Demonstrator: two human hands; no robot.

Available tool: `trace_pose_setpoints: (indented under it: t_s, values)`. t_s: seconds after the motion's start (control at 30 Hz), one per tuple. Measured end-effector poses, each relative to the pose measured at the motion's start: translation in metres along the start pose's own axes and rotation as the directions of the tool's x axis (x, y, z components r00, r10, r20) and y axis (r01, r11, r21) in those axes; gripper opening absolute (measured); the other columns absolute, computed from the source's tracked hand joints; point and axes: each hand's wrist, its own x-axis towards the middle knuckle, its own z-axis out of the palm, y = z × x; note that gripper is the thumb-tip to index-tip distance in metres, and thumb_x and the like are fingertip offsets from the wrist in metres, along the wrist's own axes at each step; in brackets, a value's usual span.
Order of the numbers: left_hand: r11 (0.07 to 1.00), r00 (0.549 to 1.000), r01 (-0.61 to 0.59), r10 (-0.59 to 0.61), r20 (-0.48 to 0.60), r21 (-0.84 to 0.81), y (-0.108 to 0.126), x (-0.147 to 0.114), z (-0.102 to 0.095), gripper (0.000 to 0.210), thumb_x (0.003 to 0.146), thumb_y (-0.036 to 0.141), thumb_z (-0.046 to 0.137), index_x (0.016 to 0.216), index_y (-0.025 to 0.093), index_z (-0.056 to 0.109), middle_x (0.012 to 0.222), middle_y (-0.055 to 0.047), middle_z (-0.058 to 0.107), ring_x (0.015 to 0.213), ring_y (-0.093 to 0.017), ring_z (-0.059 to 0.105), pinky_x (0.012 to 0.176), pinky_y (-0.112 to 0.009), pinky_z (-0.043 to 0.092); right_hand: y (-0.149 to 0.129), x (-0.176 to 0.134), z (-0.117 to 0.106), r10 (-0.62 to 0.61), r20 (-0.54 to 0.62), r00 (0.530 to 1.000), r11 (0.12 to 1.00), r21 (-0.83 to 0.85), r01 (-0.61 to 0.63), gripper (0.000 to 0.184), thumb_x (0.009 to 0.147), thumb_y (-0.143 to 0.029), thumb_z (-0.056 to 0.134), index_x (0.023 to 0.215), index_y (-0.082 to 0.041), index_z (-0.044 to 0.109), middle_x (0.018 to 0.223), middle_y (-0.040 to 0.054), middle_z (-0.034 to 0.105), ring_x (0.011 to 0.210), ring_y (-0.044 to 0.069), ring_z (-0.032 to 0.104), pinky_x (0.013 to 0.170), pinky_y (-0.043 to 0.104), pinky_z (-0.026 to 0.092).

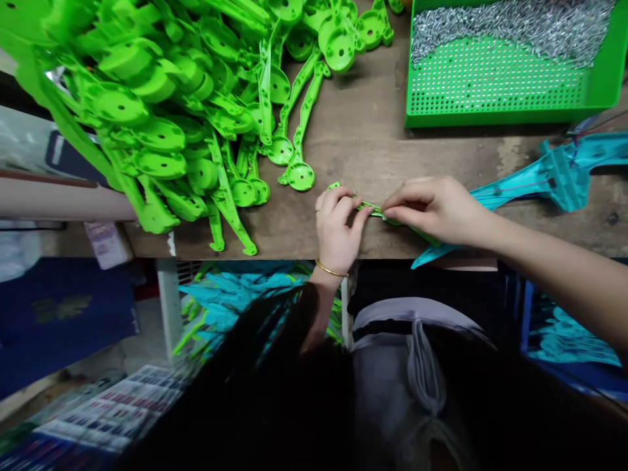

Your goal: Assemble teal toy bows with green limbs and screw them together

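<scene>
Your left hand [339, 219] and right hand [434, 208], fingers pinched closed, grip a slim green part [370, 208] by the near edge of the worktop [363, 124], seemingly steadying it. The pile [164, 134], left, and tray [495, 120], far right, likely stay reachable.

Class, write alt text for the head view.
A person's left hand and right hand hold a slim green part at a wooden table. Green plastic parts lie heaped upper left; a green tray of silvery pieces sits upper right.
</scene>
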Motion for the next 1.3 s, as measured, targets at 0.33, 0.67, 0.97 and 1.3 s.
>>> trace_pose_setpoints:
  t_s: [0.33,0.67,0.97,1.3]
  values:
    - [1.000,1.000,0.013,-0.013,0.011,-0.013,-0.001,0.000,0.001,0.015,0.085,0.033,0.067,0.082,0.020,0.059,0.098,-0.003,0.062,0.101,-0.022,0.058,0.093,-0.040,0.047,0.004,0.005,-0.007,0.153,0.151,0.977,0.967,-0.228,-0.116,0.015,0.077,-0.029,0.058,0.078,-0.020,0.070,0.064,-0.0003,0.062,0.061,0.013,0.051,0.059,0.026,0.032]
    - [0.997,0.995,0.055,-0.051,0.082,-0.055,-0.003,-0.001,0.001,0.017,0.089,0.037,0.061,0.086,0.020,0.059,0.103,-0.005,0.060,0.109,-0.024,0.054,0.099,-0.044,0.041,0.001,0.000,-0.002,0.271,0.073,0.960,0.868,-0.449,-0.211,0.024,0.082,-0.036,0.050,0.087,-0.024,0.070,0.081,0.0063,0.070,0.074,0.023,0.060,0.060,0.030,0.034]
    - [0.997,0.997,0.049,-0.045,0.062,-0.055,-0.002,-0.002,0.000,0.016,0.089,0.036,0.060,0.086,0.020,0.058,0.103,-0.004,0.060,0.108,-0.023,0.055,0.099,-0.044,0.043,-0.005,-0.004,-0.003,0.294,0.087,0.952,0.858,-0.463,-0.223,0.030,0.087,-0.038,0.045,0.094,-0.022,0.069,0.091,0.0085,0.071,0.081,0.025,0.061,0.062,0.032,0.036]
    - [0.998,0.999,0.019,-0.017,0.036,-0.064,0.000,-0.002,-0.001,0.014,0.089,0.032,0.062,0.084,0.019,0.059,0.100,-0.004,0.060,0.103,-0.022,0.056,0.097,-0.043,0.045,-0.005,-0.005,-0.007,0.261,0.152,0.953,0.810,-0.571,-0.131,0.026,0.087,-0.038,0.048,0.094,-0.024,0.069,0.083,0.0064,0.071,0.072,0.023,0.061,0.058,0.031,0.035]
